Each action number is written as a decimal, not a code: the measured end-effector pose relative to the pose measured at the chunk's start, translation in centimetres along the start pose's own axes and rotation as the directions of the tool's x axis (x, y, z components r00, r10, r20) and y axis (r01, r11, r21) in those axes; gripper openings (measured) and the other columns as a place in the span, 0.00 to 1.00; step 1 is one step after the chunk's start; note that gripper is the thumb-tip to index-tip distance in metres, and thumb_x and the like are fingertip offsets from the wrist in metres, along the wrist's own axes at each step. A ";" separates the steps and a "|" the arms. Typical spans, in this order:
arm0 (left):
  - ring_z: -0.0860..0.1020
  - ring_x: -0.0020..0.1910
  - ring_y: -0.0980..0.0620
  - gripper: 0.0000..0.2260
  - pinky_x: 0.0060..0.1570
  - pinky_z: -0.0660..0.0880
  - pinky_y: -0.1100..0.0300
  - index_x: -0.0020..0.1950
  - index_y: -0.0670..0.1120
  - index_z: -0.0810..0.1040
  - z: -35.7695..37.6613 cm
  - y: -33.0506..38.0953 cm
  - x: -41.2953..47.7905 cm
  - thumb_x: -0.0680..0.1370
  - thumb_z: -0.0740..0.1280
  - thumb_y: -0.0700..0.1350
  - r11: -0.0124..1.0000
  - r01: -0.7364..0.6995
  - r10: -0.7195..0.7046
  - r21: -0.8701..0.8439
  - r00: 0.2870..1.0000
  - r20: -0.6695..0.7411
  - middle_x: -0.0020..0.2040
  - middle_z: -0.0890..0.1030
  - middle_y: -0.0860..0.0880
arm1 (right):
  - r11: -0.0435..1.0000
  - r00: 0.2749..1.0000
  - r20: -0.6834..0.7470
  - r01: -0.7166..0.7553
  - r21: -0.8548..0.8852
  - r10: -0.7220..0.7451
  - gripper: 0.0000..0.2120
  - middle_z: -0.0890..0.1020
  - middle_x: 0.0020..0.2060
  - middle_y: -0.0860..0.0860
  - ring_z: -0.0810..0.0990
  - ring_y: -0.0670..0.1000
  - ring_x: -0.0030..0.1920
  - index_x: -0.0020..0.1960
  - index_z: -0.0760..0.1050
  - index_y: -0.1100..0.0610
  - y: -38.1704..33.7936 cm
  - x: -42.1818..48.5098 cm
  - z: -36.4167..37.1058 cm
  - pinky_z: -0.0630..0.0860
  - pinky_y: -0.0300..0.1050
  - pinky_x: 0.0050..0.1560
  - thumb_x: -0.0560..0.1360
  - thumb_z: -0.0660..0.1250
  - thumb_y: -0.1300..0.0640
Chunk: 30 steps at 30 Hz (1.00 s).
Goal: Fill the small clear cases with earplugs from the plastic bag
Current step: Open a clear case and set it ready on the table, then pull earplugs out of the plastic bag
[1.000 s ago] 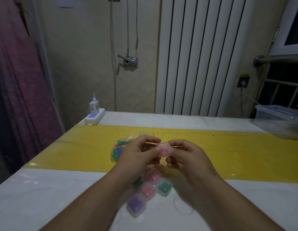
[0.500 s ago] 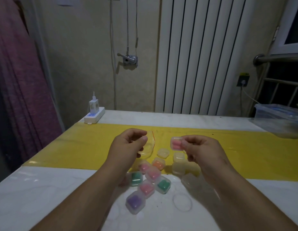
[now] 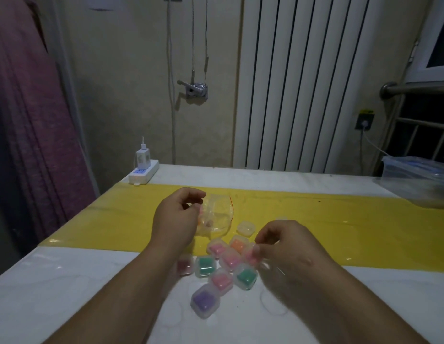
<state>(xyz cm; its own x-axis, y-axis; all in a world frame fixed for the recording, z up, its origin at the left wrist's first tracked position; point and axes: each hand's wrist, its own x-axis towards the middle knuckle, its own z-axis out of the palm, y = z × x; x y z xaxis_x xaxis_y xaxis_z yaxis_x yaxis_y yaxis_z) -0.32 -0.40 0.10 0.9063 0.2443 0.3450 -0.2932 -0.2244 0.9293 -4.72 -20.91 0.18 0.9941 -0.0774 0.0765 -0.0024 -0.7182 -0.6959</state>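
Eight or so closed cases, each showing coloured earplugs inside, sit clustered at the lower centre of the frame on the white table [image 3: 67,281], where it meets the yellow strip [image 3: 340,227]. Among them are a purple case [image 3: 205,303] nearest the bottom, two green cases [image 3: 204,266] and an orange case [image 3: 239,245]. One pale case [image 3: 245,228] just above the cluster looks empty, though the dim light makes that hard to confirm.

At centre frame, the left hand [image 3: 175,219] has its fingers curled at the mouth of the bag [image 3: 217,216], which lies on the yellow strip and appears nearly flat, with only a few pale earplugs visible in it. Whether those fingers pinch an earplug or just the plastic, I cannot tell.

To the right of centre, the right hand [image 3: 285,247] pinches a pink-filled case [image 3: 251,255] between thumb and fingertips, low at the right edge of the cluster. It seems to be setting this case among the finished ones.

By my reading the job is well along: most cases are filled, and the pale one remains, with perhaps others hidden under the right hand.
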 end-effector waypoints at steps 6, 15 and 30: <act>0.75 0.39 0.61 0.23 0.32 0.73 0.67 0.56 0.51 0.82 -1.6 -0.7 1.3 0.75 0.57 0.28 0.980 0.097 -0.080 0.174 0.992 -0.101 0.52 0.80 0.53 | 0.970 0.991 -0.047 0.116 -0.215 -0.129 0.06 0.80 0.49 0.41 0.79 0.45 0.52 0.49 0.83 0.45 -1.1 -0.6 1.5 0.75 0.42 0.54 0.75 0.68 0.49; 0.74 0.40 0.62 0.23 0.34 0.72 0.65 0.51 0.58 0.82 -1.7 -3.6 3.0 0.74 0.60 0.32 0.941 0.178 -0.133 0.290 0.977 -0.168 0.59 0.77 0.48 | 0.974 0.979 0.000 0.204 -0.098 -0.205 0.07 0.81 0.45 0.41 0.76 0.40 0.45 0.53 0.81 0.48 -3.6 3.3 1.2 0.69 0.30 0.42 0.78 0.66 0.55; 0.77 0.53 0.48 0.10 0.55 0.76 0.49 0.58 0.56 0.79 -1.4 -5.6 3.5 0.79 0.65 0.49 0.781 0.223 -0.149 0.583 0.974 -0.172 0.53 0.82 0.53 | 0.981 0.990 0.120 0.091 -0.173 -0.070 0.09 0.84 0.48 0.54 0.80 0.56 0.50 0.39 0.78 0.55 -6.3 9.1 7.2 0.77 0.43 0.48 0.73 0.63 0.65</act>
<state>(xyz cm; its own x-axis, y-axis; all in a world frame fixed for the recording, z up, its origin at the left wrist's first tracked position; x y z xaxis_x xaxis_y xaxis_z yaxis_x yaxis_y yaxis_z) 4.04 3.08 -3.75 0.8739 0.4336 0.2197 0.1506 -0.6712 0.7258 5.11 -12.09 0.16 0.9976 0.0570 0.0388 0.0690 -0.8308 -0.5523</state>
